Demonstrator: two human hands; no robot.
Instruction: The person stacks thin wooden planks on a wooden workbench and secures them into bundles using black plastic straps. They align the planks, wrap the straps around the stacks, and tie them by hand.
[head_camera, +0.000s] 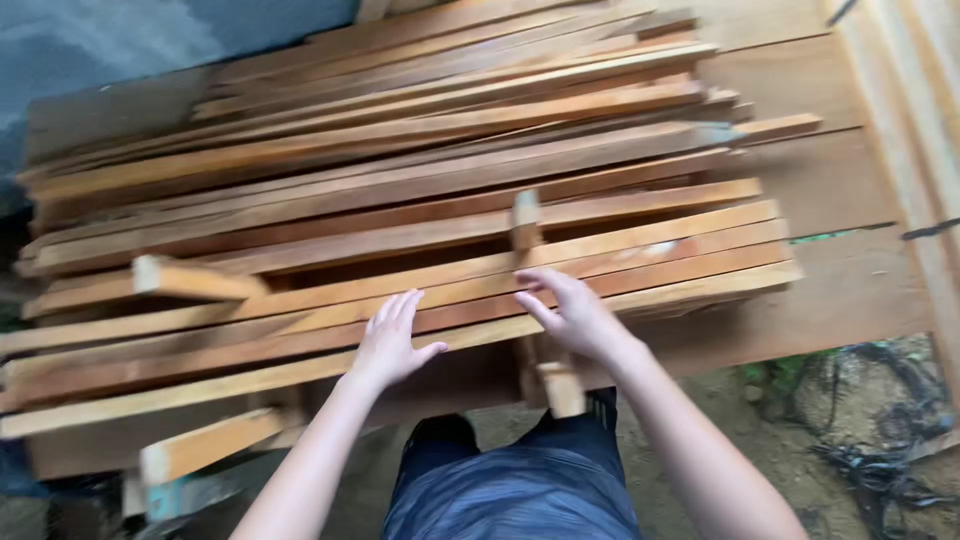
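Both hands rest open on the near slats (420, 300) of a wood stack: left hand (388, 345) flat, fingers spread; right hand (572, 312) just beside a crosswise stick (527, 235), gripping nothing

Bare dirt ground (700, 400) is showing below a plywood platform (840, 290), tangled black wires (880, 450) lying beside it (daylight, soft and even).
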